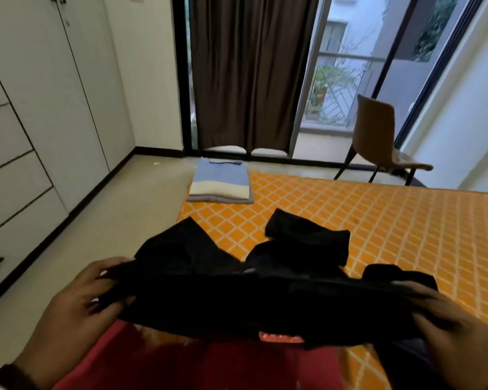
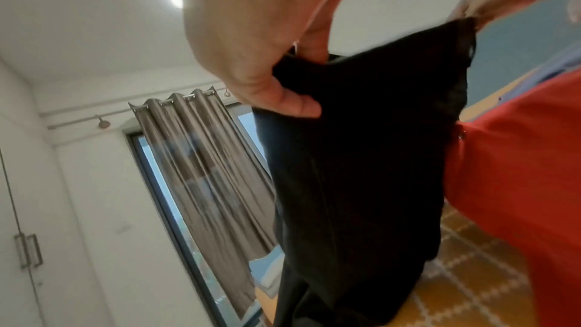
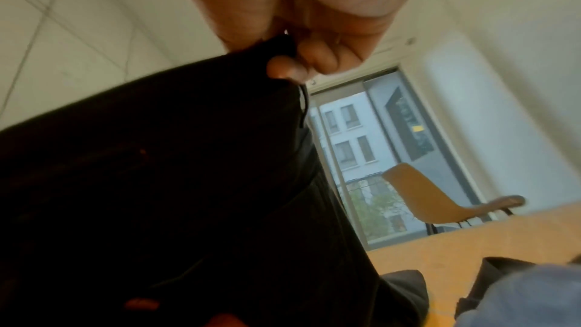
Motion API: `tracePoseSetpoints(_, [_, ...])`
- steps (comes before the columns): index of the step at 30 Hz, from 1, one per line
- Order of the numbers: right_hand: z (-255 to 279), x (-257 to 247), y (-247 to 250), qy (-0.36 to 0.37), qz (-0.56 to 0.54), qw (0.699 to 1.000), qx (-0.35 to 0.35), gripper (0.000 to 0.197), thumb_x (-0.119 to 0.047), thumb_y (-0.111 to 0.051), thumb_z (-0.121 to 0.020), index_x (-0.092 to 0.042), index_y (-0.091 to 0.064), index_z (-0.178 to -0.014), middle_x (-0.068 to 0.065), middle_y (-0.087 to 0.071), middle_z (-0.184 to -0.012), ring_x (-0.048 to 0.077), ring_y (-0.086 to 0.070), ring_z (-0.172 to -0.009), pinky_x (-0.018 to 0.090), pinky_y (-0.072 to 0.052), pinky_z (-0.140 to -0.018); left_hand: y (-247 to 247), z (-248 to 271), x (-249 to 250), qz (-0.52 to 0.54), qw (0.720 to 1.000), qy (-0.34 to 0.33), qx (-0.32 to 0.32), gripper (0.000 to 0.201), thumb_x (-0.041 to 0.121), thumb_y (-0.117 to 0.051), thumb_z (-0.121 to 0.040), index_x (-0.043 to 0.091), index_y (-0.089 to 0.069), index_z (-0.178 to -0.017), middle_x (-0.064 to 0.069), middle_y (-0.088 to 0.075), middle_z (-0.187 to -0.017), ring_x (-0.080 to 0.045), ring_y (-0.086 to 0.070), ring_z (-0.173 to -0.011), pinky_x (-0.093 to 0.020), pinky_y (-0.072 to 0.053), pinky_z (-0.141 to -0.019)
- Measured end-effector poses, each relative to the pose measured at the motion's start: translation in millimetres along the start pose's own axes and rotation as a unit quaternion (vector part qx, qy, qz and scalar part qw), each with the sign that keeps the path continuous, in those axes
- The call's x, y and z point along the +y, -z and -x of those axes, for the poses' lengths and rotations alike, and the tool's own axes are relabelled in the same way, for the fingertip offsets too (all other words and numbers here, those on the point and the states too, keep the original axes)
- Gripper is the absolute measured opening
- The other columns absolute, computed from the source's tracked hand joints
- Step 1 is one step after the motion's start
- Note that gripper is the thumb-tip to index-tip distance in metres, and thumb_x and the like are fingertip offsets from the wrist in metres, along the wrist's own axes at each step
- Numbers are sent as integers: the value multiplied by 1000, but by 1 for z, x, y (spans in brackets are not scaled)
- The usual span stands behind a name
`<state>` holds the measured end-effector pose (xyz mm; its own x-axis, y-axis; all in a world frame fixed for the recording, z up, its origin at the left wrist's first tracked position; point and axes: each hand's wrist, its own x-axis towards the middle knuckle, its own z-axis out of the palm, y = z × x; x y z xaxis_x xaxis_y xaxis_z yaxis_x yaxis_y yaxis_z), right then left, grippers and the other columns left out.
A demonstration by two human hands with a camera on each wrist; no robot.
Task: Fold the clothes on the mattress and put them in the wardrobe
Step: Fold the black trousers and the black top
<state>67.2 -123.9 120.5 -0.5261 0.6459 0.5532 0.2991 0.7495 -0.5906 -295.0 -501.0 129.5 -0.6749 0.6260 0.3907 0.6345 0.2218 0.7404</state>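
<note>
A black garment (image 1: 254, 299), apparently trousers with a small red label, is stretched by its top edge in front of me above the orange patterned mattress (image 1: 392, 235). My left hand (image 1: 96, 288) grips its left end; in the left wrist view the left hand (image 2: 283, 88) pinches the black cloth (image 2: 361, 158). My right hand (image 1: 440, 313) grips the right end, and the right wrist view shows the right hand (image 3: 298, 59) curled round the black cloth (image 3: 157, 183). The garment's lower parts lie crumpled on the mattress. A folded stack (image 1: 220, 182) of blue, cream and grey clothes lies at the mattress's far left corner.
White wardrobe doors and drawers (image 1: 26, 136) line the left wall, across a strip of pale floor (image 1: 110, 220). A brown curtain (image 1: 251, 71) and a glass balcony door are ahead. A tan chair (image 1: 378, 139) stands beyond the mattress at the right. I wear a red top (image 1: 181, 367).
</note>
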Motion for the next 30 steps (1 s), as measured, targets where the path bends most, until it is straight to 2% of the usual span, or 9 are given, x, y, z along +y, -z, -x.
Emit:
tracePoseSetpoints(3, [38, 31, 12, -78, 12, 997, -12, 18, -20, -70, -89, -35, -74, -97, -11, -71, -109, 5, -66, -100, 28, -53, -85, -11, 23, 2, -4, 996, -91, -3, 22, 31, -53, -84, 22, -73, -86, 14, -60, -122, -2, -59, -113, -14, -45, -87])
tracePoseSetpoints(6, [82, 45, 0, -172, 13, 980, -101, 17, -47, -60, -85, -40, -74, -79, -27, -69, -103, -2, -65, -88, 13, -47, -81, -22, 54, -20, 19, 998, -53, -38, 23, 19, -55, -78, 34, -72, -75, 9, -68, -108, -10, -65, -101, -26, -48, -75])
tracePoseSetpoints(9, [117, 56, -16, -90, 47, 989, -111, 44, -71, -43, -87, -46, -67, -59, -50, -55, -99, -13, -59, -79, 1, -36, -78, -32, 82, -25, 46, 997, 18, -53, 29, 8, -63, -74, 33, -77, -70, 7, -70, -95, -6, -68, -85, -19, -49, -70])
tracePoseSetpoints(11, [118, 38, -17, -44, 68, 987, -141, 9, -47, -61, -70, -40, -60, -66, -47, -52, -106, -15, -56, -89, 0, -31, -85, -32, 89, -15, 62, 996, 32, -53, 20, 25, -65, -81, 28, -77, -66, 7, -70, -93, -4, -68, -83, -11, -48, -72])
tracePoseSetpoints(15, [97, 1, -44, 17, 57, 994, -95, 44, -25, -69, -51, -31, -52, -91, -29, -53, -107, 6, -53, -91, 22, -38, -85, -27, 87, -16, 39, 996, 40, -69, 33, 1, -59, -69, 30, -77, -73, 7, -69, -97, -6, -67, -87, -14, -47, -73])
tracePoseSetpoints(19, [73, -56, -94, 248, 146, 935, -209, 41, -27, -57, -76, -29, -61, -117, -13, -61, -115, 16, -54, -110, 35, -34, -92, -29, 82, -3, 15, 996, 33, -79, 38, 0, -57, -66, 31, -75, -77, 8, -66, -101, -4, -65, -89, -18, -47, -73])
tracePoseSetpoints(22, [55, -80, -122, 337, 169, 909, -180, 26, -24, -49, -92, -25, -72, -103, -10, -67, -100, 18, -62, -97, 38, -36, -91, -30, 80, 9, -12, 997, 9, -82, 21, 15, -62, -75, 34, -72, -76, 13, -62, -102, -3, -61, -95, -8, -42, -74])
tracePoseSetpoints(27, [48, -86, -86, 294, 80, 947, -104, 38, -29, -40, -100, -24, -76, -89, -11, -69, -93, 14, -58, -88, 37, -35, -80, -30, 95, 2, -110, 993, 25, -21, 39, -19, -70, -72, 19, -74, -80, 21, -45, -121, 2, -51, -97, 1, -36, -80])
tracePoseSetpoints(30, [84, -75, -85, 284, 91, 932, -206, 38, -39, -36, -102, -32, -72, -93, -15, -65, -97, 11, -59, -88, 32, -33, -79, -35, 99, 2, -153, 986, 57, 15, 32, -23, -67, -71, 7, -75, -79, 23, -45, -120, -1, -50, -87, 4, -33, -80])
